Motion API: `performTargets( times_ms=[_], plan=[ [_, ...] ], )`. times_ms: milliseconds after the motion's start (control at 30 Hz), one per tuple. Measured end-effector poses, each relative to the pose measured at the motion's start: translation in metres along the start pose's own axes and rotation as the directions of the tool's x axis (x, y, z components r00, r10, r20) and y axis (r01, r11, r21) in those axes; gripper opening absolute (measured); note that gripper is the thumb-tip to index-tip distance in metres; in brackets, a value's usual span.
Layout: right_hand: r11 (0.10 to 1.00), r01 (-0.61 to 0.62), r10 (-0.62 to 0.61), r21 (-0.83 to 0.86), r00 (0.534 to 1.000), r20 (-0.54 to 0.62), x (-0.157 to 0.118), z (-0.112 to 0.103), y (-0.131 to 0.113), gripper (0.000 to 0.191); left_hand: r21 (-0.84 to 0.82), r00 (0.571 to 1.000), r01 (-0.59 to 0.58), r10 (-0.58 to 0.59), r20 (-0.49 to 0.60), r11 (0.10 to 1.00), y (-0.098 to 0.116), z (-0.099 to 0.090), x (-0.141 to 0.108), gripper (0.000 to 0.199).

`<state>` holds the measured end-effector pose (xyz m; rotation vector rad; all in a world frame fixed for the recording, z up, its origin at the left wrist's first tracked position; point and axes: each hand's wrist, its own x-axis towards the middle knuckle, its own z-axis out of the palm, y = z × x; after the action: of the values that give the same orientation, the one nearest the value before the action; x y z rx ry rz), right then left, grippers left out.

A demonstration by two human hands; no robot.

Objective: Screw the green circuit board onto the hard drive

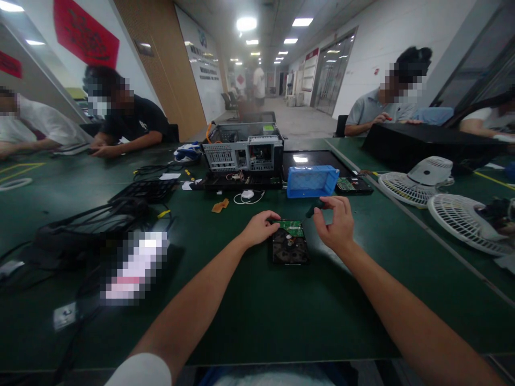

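Note:
A hard drive [290, 252] lies on the green table with its green circuit board [293, 228] facing up at the far end. My left hand [261, 228] grips the drive's far left corner, fingertips over the edge of the board. In my right hand [336, 221] is a screwdriver with a dark handle [314, 208], pinched between thumb and fingers. Its thin shaft slants down toward the right side of the board; I cannot tell whether the tip touches. Just beyond my hands sits a blue plastic box [311, 182].
An opened computer case [243, 153] and a flat dark screen [317, 160] stand at the back. Another bare circuit board [352, 185] lies right of the box. White fan grilles [462, 220] are on the right, a black bag [80, 230] on the left. Several people sit around.

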<state>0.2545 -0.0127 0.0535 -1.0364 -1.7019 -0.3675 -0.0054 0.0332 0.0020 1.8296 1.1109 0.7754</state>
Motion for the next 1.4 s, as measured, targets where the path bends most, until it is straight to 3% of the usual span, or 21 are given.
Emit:
performTargets(
  times_ms=[300,700,1400],
  plan=[
    [0.999,-0.047,0.048,0.015,0.999,-0.021,-0.001,0.001,-0.002,0.030,0.007,1.000,0.007,-0.007,-0.001,1.000,0.003,-0.001,-0.001,0.034],
    [0.970,-0.120,0.115,0.212,0.993,0.035,-0.010,0.010,0.005,0.043,0.001,1.000,0.003,-0.003,0.002,1.000,0.006,-0.002,-0.002,0.034],
    [0.979,-0.138,0.136,0.151,0.990,0.019,-0.012,0.013,0.007,0.041,0.007,1.000,0.000,0.000,-0.020,1.000,0.000,0.001,0.000,0.033]
  ],
)
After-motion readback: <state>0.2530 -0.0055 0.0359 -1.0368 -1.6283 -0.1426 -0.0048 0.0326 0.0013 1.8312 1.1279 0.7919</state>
